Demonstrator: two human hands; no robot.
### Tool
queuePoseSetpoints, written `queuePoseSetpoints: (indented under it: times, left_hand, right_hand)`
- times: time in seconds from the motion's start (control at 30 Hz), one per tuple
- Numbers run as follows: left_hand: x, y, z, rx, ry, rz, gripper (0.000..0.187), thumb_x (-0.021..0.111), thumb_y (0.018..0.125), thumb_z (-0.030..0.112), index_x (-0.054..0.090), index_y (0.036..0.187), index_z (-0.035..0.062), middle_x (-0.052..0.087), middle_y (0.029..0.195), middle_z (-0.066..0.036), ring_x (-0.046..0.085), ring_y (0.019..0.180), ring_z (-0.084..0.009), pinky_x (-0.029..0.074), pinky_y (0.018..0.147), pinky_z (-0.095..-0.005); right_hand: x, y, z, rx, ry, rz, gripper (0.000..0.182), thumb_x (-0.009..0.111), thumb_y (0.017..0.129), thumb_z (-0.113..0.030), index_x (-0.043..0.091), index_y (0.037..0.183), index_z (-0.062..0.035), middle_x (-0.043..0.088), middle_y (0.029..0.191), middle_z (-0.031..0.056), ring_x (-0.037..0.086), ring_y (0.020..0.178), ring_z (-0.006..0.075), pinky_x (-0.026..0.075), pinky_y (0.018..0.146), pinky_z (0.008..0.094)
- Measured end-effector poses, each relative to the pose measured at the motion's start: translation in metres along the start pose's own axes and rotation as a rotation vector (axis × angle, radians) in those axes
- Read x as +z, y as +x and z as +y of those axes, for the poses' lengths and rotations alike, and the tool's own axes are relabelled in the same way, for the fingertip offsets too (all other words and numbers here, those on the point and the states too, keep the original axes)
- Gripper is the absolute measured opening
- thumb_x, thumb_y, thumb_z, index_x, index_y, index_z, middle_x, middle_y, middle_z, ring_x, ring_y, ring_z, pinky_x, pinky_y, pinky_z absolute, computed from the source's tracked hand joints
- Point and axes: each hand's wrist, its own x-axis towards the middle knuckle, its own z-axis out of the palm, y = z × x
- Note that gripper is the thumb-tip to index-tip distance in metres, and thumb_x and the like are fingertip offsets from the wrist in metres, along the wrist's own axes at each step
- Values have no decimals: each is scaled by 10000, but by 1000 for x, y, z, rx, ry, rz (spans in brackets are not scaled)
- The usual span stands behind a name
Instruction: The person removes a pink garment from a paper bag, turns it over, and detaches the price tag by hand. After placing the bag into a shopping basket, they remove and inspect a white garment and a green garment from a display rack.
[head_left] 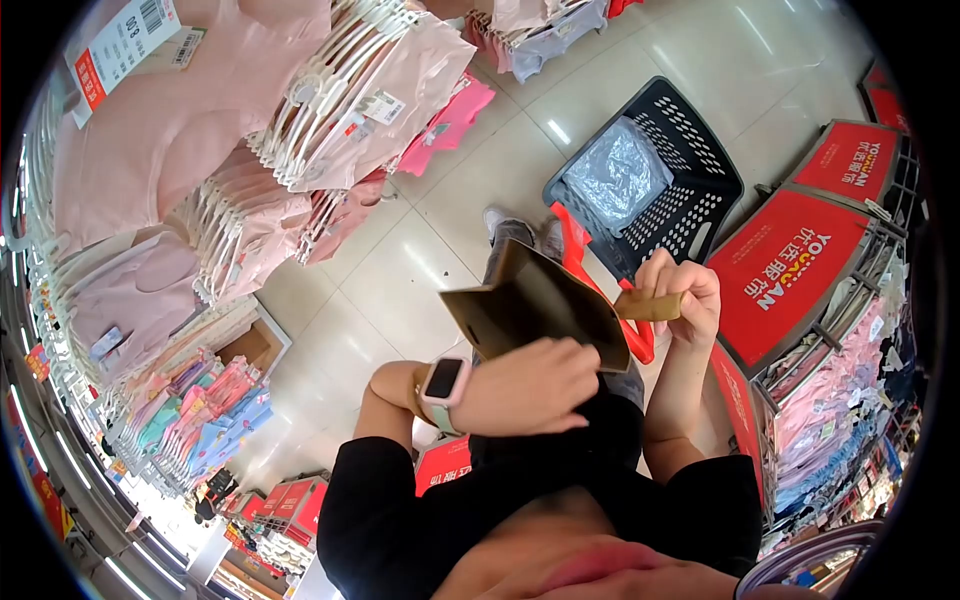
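Right hand (685,295) pinches tan strip (645,305) beside brown bag (535,300); left hand (535,385), loosely open, over bag's near edge.

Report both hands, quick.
Left hand: fingers bent at the edge of the brown bag; grip can't be told.
Right hand: closed, pinching a brown strip.

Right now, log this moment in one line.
right hand: grip on tan strip | left hand: at open bag | basket: holds plastic package
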Motion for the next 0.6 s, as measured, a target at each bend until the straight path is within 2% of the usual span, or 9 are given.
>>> queuePoseSetpoints:
  times: [0.13,0.2,0.23,0.3,0.33,0.43,0.47,0.53,0.6]
  left_hand:
    - [-29,0,-17,-147,50,48,360,641,683,235,402,823,6,399,838,-136,471,672,-271,390,609,-337]
    - [-29,-2,-29,-205,56,6,365,633,700,226,387,864,11,420,813,-136,500,691,-288,401,605,-348]
    - [-26,-3,-36,-204,57,3,365,633,700,226,387,864,11,420,813,-136,500,691,-288,401,605,-348]
    - [-14,-4,-52,-372,-34,-163,354,625,706,225,386,858,13,452,773,-124,516,697,-287,412,610,-354]
    - [-1,-5,-63,-408,-29,-159,337,618,713,229,390,844,17,475,750,-116,525,699,-283,418,594,-360]
    - [42,-10,-96,-419,31,-88,298,591,742,235,391,863,51,466,784,-92,498,678,-288,395,597,-364]
    - [54,-8,-102,-422,28,-91,298,591,742,235,391,863,51,466,784,-92,498,678,-288,395,597,-364]
    - [69,1,-111,-401,-19,191,210,565,747,149,408,833,39,468,788,-105,503,680,-295,401,592,-362]
    - [79,10,-124,-472,-32,299,165,544,744,108,418,820,33,468,790,-112,505,684,-294,405,591,-354]
  right_hand:
    - [-8,1,-11,4,-104,17,165,520,813,-136,534,721,-1,512,556,42,443,613,144,361,566,256]
    - [-21,-2,-21,539,-561,41,172,559,789,-135,540,696,8,497,529,43,429,520,101,344,494,245]
    - [-27,-2,-16,537,-559,44,172,559,789,-135,540,696,8,497,529,43,429,520,101,344,494,245]
    - [-42,-6,7,595,-968,-17,178,571,768,-126,535,676,22,471,516,59,418,445,96,328,441,256]
    - [-49,-9,15,715,-1017,-12,157,568,749,-106,534,679,31,453,500,88,428,447,135,343,455,276]
    - [-64,-16,46,697,-1060,-102,132,556,738,-86,543,679,31,482,505,106,456,452,158,366,468,280]
    - [-66,-16,53,793,-953,-104,113,542,731,-70,546,682,32,520,537,129,516,491,174,400,501,286]
    - [-78,-26,78,762,-908,-105,110,539,730,-66,545,680,32,531,552,136,539,516,176,408,513,286]
    - [-84,-30,102,725,-839,-111,109,522,732,-59,548,692,39,569,608,141,581,573,185,432,550,288]
